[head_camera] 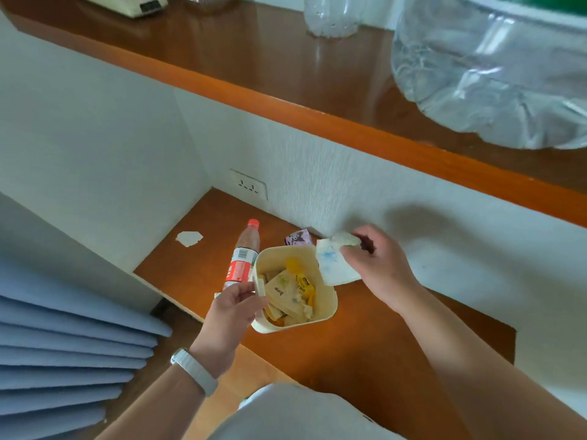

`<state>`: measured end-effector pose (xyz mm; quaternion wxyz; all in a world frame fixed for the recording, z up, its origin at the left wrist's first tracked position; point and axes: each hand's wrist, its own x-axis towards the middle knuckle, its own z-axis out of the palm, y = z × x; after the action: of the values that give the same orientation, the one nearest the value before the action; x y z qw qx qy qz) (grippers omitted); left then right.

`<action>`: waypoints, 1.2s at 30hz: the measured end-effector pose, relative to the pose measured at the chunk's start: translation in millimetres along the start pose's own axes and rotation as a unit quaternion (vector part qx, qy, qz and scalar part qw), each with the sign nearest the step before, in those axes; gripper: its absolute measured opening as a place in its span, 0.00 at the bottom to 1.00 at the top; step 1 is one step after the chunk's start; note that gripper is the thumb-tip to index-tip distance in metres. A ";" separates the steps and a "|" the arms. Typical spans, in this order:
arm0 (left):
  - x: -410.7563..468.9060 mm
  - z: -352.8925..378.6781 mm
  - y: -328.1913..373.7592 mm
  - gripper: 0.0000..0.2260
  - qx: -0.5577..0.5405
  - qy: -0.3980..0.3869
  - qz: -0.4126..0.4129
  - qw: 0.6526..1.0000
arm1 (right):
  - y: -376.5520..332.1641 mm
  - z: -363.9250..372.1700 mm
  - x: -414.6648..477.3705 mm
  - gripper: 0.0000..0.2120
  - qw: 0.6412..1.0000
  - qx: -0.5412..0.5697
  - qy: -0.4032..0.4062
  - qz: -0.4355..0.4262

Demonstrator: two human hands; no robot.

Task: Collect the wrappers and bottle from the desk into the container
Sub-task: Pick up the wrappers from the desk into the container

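A cream plastic container (327, 308) stands on the low wooden desk (365, 354), holding several tan and yellow wrappers (287, 295). My left hand (233, 308) grips its handle at the left rim. My right hand (378, 265) holds a white wrapper with blue marks (333, 263) over the container's right rim, with a crumpled pale piece (346, 239) pinched above it. A plastic bottle with a red cap and red label (244, 255) lies on the desk just left of the container. A small purple wrapper (297, 239) lies behind the container by the wall.
A white scrap (189, 238) lies on the desk at the far left. A wall socket (249, 185) sits above the desk's back corner. An upper wooden shelf (286, 90) carries a clear bottle (330, 17) and a clear plastic bag (495, 77). Blue pleated fabric (63, 354) hangs at the left.
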<state>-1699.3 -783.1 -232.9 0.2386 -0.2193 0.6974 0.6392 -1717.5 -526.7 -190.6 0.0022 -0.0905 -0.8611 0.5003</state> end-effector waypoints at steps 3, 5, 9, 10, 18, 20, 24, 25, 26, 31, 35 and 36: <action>2.7 2.8 4.7 0.11 0.004 -0.011 0.003 1.000 | -17.5 2.9 -17.5 0.06 0.995 -0.048 -0.060 -0.061; 3.9 3.7 8.0 0.12 0.003 -0.018 0.005 1.000 | -22.0 7.8 -22.5 0.07 0.986 -0.091 -0.105 -0.091; 3.5 5.4 15.2 0.12 -0.012 -0.025 0.005 1.000 | -24.3 24.9 -26.5 0.07 0.951 -0.195 -0.195 -0.140; 3.2 4.8 16.5 0.11 -0.011 -0.026 0.009 1.000 | -25.2 29.9 -27.3 0.08 0.943 -0.209 -0.214 -0.147; 3.3 -11.1 18.1 0.08 -0.005 -0.004 0.023 1.000 | -22.0 41.4 -11.4 0.14 0.943 -0.199 -0.210 -0.167; 2.9 -15.4 17.7 0.08 -0.011 0.005 0.022 1.000 | -17.0 35.9 -1.8 0.13 0.956 -0.175 -0.175 -0.160; 2.2 -23.8 15.1 0.08 -0.025 0.036 0.019 0.999 | 7.0 35.0 24.5 0.06 0.973 -0.145 -0.103 -0.146; 1.9 -26.1 13.7 0.09 -0.028 0.045 0.018 0.998 | 15.5 38.0 32.3 0.05 0.976 -0.148 -0.098 -0.130; 1.4 -28.1 12.6 0.09 -0.029 0.054 0.017 0.998 | 26.5 42.6 40.7 0.05 0.977 -0.159 -0.098 -0.107; -6.2 -36.1 4.6 0.09 -0.035 0.099 0.012 0.994 | 91.7 83.9 68.4 0.06 0.944 -0.284 -0.166 -0.026; -15.4 -41.7 -3.0 0.09 -0.057 0.132 0.008 0.990 | 136.0 113.7 71.8 0.16 0.909 -0.338 -0.241 -0.035; -18.0 -42.9 -5.1 0.09 -0.063 0.141 0.006 0.988 | 143.4 118.2 71.0 0.17 0.904 -0.353 -0.239 -0.043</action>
<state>-1684.2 -826.3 -222.9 0.1196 -0.3178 0.6839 0.6458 -1776.4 -548.0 -379.3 -0.2143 0.0739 -0.9591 0.1696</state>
